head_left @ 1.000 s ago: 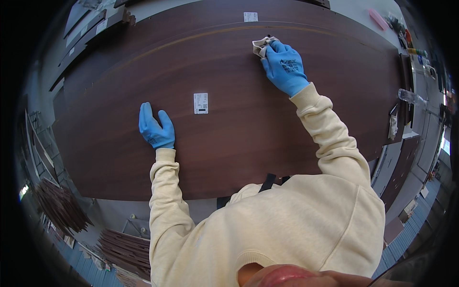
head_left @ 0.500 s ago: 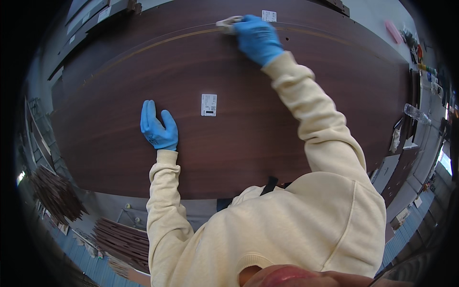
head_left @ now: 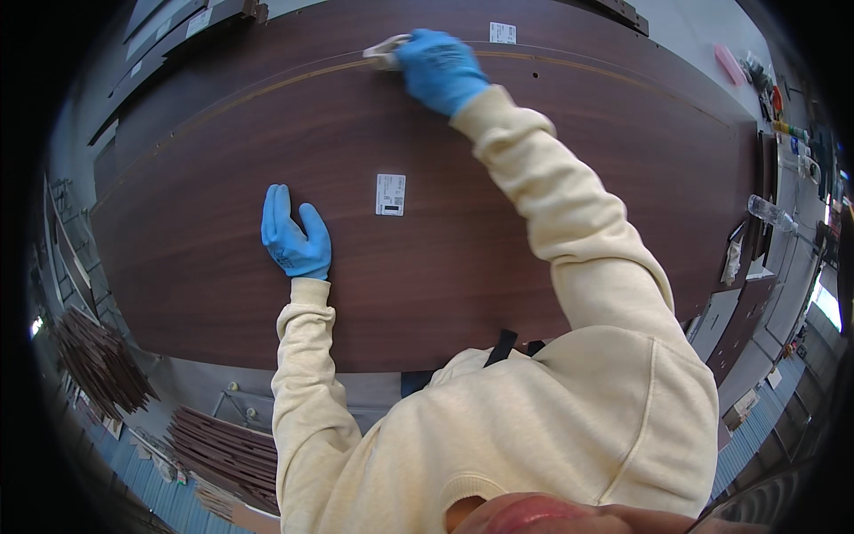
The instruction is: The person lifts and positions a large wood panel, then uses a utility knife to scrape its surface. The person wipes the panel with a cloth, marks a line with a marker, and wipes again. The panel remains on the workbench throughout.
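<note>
A wide dark brown wood-grain panel (head_left: 498, 196) lies flat in front of me. My right hand (head_left: 440, 71), in a blue glove, is closed on a pale cloth (head_left: 384, 53) and presses it against the panel near its far side. The cloth sits on a thin tan line (head_left: 294, 80) that runs along the panel beside the far edge. My left hand (head_left: 296, 236), also gloved in blue, rests on the panel with its fingers stretched out and its thumb apart. Between the hands, a white label (head_left: 390, 195) is stuck to the panel.
Another white label (head_left: 503, 33) lies beyond my right hand. Brown boards (head_left: 178, 44) are stacked at the far left. A clear plastic bottle (head_left: 770, 212) lies past the right end. Bundles of brown strips (head_left: 227, 452) stand at the lower left.
My right hand has slid the cloth leftward along the tan line. The left hand has stayed in place on the panel.
</note>
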Motion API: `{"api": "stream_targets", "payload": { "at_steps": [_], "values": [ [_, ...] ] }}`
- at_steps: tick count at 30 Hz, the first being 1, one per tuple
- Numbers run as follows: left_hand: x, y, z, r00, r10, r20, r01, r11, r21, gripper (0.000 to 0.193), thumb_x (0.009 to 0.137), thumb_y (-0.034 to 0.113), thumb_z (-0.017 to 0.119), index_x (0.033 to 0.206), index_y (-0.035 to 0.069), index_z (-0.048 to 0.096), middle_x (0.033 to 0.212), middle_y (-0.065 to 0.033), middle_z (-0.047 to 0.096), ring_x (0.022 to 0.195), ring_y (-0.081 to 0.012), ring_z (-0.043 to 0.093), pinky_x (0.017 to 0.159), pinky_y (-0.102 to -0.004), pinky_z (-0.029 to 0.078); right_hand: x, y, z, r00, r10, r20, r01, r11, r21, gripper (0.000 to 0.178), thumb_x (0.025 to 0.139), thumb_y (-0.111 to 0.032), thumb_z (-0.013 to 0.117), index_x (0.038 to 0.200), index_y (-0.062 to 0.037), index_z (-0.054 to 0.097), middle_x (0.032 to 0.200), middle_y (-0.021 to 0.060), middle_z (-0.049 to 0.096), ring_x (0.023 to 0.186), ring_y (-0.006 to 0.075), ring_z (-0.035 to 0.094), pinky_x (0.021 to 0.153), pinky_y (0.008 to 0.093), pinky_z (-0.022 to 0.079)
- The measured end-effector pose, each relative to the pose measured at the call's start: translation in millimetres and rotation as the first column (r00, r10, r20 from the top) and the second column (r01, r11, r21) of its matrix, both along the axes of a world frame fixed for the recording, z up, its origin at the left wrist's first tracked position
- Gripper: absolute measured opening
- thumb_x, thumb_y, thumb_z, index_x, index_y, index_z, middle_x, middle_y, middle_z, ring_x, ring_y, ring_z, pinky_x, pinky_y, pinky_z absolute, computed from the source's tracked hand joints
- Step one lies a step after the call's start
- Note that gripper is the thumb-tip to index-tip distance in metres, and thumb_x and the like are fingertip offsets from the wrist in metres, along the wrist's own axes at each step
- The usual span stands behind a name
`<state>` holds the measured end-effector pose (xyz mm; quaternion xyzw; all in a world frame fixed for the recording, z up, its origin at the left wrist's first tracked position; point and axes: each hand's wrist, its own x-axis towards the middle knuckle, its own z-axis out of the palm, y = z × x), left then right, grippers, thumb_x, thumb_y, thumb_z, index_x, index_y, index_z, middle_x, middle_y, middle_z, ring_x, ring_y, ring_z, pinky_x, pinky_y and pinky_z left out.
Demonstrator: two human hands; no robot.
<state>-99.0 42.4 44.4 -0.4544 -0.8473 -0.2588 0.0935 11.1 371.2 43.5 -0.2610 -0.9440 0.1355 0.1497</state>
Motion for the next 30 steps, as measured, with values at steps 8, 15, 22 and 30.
{"api": "stream_targets", "payload": {
  "at_steps": [8,15,22,30],
  "values": [
    [3.8,1.6,1.7,0.999,0.020,-0.038,-0.021,0.999,-0.033,0.039,0.094,0.014,0.064,0.129,-0.003,0.066,0.134,-0.0246,0.065,0.124,-0.0422,0.063,0.105,-0.0494,0.050,129.4,62.6,4.4,0.959,-0.271,0.083,0.271,0.962,0.022,0.021,0.085,-0.011,0.066,0.103,-0.0113,0.078,0.107,0.0180,0.071,0.098,0.0390,0.070,0.086,0.0502,0.058],
    [-3.8,-0.1,0.4,0.996,-0.007,-0.089,0.006,1.000,-0.015,0.038,0.094,0.016,0.063,0.127,-0.003,0.065,0.132,-0.0253,0.065,0.120,-0.0436,0.063,0.100,-0.0510,0.052,-25.3,-13.0,-3.3,0.997,-0.069,0.028,0.067,0.996,0.049,0.017,0.086,-0.014,0.067,0.099,-0.0111,0.077,0.109,0.0159,0.070,0.097,0.0388,0.069,0.084,0.0486,0.058],
    [-8.8,-7.8,3.5,1.000,0.015,0.005,-0.015,1.000,-0.005,0.041,0.093,0.015,0.065,0.129,-0.004,0.065,0.134,-0.0257,0.063,0.118,-0.0441,0.064,0.097,-0.0511,0.054,-76.8,-47.7,0.8,0.999,0.017,0.048,-0.019,0.999,0.035,0.019,0.086,-0.014,0.066,0.100,-0.0119,0.077,0.108,0.0175,0.070,0.096,0.0392,0.070,0.084,0.0485,0.058],
    [-14.8,-11.0,7.2,0.993,-0.015,0.120,0.010,0.999,0.037,0.045,0.089,0.012,0.068,0.131,-0.002,0.063,0.133,-0.0259,0.063,0.119,-0.0460,0.062,0.096,-0.0523,0.055,-260.2,-138.9,14.5,0.979,0.111,0.169,-0.094,0.990,-0.106,0.024,0.090,-0.016,0.066,0.109,-0.0040,0.075,0.115,0.0198,0.071,0.104,0.0394,0.071,0.090,0.0473,0.059]
  ]
}}
